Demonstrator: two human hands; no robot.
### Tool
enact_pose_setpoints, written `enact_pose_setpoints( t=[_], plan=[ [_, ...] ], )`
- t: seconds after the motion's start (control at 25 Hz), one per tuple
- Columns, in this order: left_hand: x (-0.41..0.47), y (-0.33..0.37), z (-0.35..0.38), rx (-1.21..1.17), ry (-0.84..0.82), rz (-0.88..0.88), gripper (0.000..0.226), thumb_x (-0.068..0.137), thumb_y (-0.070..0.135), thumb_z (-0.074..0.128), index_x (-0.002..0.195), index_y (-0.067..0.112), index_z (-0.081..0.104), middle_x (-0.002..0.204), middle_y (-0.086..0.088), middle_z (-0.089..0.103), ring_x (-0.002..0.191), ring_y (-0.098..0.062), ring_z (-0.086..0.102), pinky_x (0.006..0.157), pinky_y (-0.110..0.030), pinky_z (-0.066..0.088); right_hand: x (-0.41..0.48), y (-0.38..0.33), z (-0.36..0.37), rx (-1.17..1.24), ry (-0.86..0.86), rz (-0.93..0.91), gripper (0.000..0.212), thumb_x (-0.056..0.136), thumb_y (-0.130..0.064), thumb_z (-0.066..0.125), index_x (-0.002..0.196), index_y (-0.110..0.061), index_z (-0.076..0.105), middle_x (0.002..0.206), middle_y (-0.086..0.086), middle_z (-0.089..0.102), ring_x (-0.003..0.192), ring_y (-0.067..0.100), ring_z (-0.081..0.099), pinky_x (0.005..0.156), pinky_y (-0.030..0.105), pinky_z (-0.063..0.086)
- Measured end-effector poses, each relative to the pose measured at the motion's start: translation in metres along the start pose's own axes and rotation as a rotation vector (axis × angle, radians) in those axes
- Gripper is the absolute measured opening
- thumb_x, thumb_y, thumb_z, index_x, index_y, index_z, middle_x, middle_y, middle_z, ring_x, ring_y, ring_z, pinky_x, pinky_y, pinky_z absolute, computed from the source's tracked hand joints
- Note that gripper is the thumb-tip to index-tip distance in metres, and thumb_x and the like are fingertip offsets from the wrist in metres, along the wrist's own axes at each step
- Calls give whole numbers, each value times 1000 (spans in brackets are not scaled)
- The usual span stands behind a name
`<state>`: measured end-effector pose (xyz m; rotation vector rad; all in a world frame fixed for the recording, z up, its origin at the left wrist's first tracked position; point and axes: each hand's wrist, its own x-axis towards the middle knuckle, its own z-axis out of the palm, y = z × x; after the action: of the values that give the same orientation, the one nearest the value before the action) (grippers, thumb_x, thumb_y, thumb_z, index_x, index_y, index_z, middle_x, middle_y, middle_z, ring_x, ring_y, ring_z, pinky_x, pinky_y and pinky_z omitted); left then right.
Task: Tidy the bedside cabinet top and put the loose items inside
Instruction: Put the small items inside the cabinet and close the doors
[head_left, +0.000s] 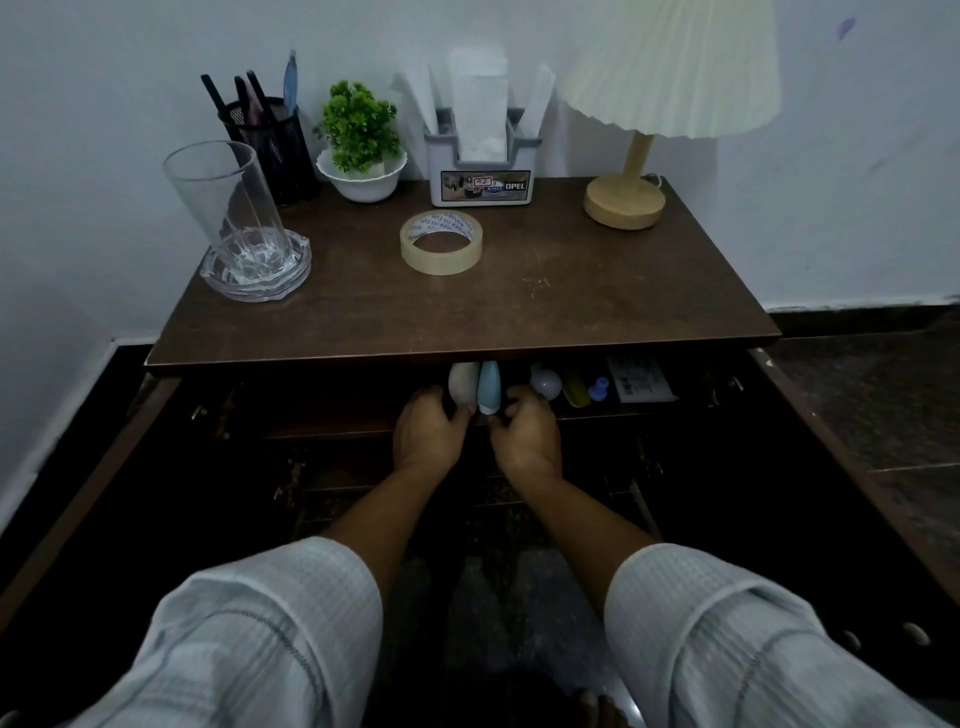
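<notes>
Dim throughout, with a cool grey-blue cast. Your brightest patch is the pleated lamp shade (675, 67) at 1 o'clock, slightly bleached at its edges. Its soft shadow lies on the wall (769, 171) down-right of it, so the light seems to come from up-left. The cabinet top (519, 301) has a dull sheen at centre. The glass tumbler (228, 208) at 10 o'clock shows small glints at its base. The open compartment (311, 467) below centre is near black and grainy. Only the white bottle (462, 384) your left hand (426, 436) grips and the blue bottle (488, 389) your right hand (527, 441) pinches read there. Your sleeves (249, 639) at 7 and 5 o'clock are soft. The cabinet sides splay outward, stretched by the wide angle.
</notes>
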<state>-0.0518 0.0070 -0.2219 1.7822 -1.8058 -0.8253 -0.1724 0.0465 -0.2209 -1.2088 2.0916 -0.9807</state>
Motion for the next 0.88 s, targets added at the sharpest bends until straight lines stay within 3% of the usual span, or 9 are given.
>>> enact_pose_setpoints(
  t=[0.16,0.36,0.6,0.88],
  plan=[
    [-15,-6,-9,-68,56,9,46,90,39,68,128,16,62,114,-7,71,101,-25,69,83,-39,57,-20,8,-11,-132,-24,-119,27,90,-19,64,116,-19,58,123,5,56,103,26,63,85,40,55],
    [-31,-19,-20,116,67,183,27,94,31,62,120,24,60,118,-1,64,106,-21,62,81,-39,55,-34,27,-25,-423,-167,-361,43,92,-21,56,135,-24,51,139,3,43,109,31,61,82,42,56],
    [-38,-25,-17,521,-69,327,58,97,34,54,152,29,38,154,-5,40,132,-28,40,89,-39,52,-33,29,-18,-528,-260,-391,69,92,-21,57,154,-32,28,165,6,18,117,36,61,82,43,58],
    [-36,-27,-10,541,-119,411,65,96,22,50,156,33,28,161,-7,31,140,-33,33,92,-43,52,-25,28,-13,-548,-285,-418,75,91,-16,57,157,-34,25,167,9,14,112,37,63,78,41,58]
  ],
)
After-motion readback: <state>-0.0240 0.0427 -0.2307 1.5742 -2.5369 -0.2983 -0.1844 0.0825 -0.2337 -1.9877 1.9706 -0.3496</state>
